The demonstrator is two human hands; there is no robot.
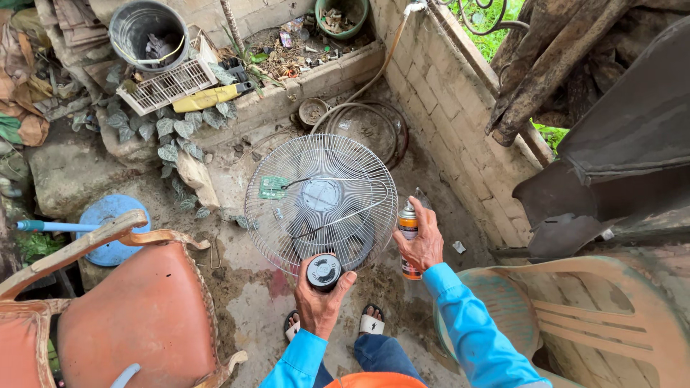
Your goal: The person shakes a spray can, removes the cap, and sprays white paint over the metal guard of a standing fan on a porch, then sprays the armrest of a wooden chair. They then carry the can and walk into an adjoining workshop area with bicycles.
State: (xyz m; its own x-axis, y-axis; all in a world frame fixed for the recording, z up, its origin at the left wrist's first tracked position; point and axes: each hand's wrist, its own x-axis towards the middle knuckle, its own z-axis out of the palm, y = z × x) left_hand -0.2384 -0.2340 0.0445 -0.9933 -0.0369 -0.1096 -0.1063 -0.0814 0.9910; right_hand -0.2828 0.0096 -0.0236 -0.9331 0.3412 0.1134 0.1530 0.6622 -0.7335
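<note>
L hand (318, 302) is covering most of the black round part (323, 271), w/ only its top face showing. R hand (422, 241) is wrapping the spray can (408, 231), hiding its mid body. Orange chair (136, 316) and plastic chair (611, 323) are running off the frame edges. Bucket (147, 32) contents are looking too dark to tell.

A slim spray can (408, 237) stands upright at centre right, just beside the fan guard: silver top, orange-and-white label band around its body. No signs or screens show anywhere.
</note>
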